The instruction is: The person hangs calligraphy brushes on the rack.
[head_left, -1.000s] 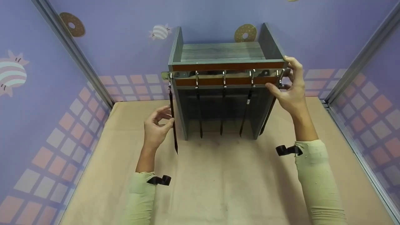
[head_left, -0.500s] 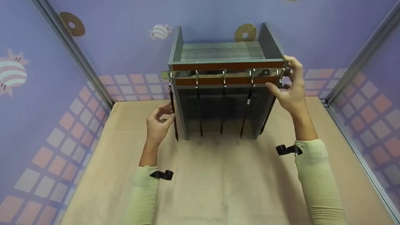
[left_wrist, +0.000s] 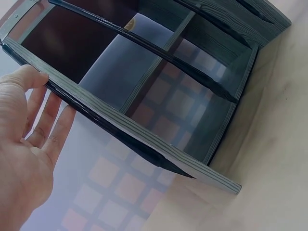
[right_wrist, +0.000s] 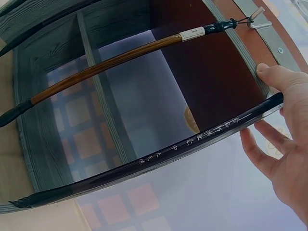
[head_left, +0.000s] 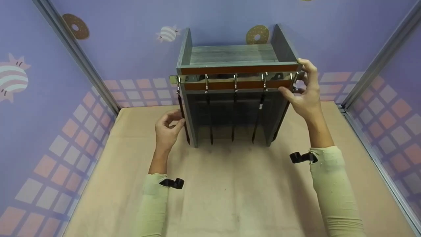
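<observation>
A grey wooden rack [head_left: 230,54] stands on the tan table with a chrome hook rail [head_left: 230,78] across its front. Several dark brushes hang from the hooks. My left hand [head_left: 166,131] is by the rack's left edge, its thumb and straight fingers touching the leftmost brush [head_left: 184,121]. In the left wrist view that brush [left_wrist: 120,134] lies along the rack's edge [left_wrist: 202,171] beside my left hand [left_wrist: 29,144]. My right hand [head_left: 304,95] grips the rack's top right corner, thumb on the front. In the right wrist view my right hand [right_wrist: 288,144] is behind the rightmost brush [right_wrist: 159,156].
A brown-handled brush [right_wrist: 110,60] hangs inside the rack opening. Purple patterned walls with metal corner posts [head_left: 75,52] close in the table [head_left: 230,197] on three sides. The rack stands against the back wall.
My left hand has moved toward the rack, and the leftmost brush's lower end has swung back from out in front to lie against the rack's left edge. My right hand has stayed put.
</observation>
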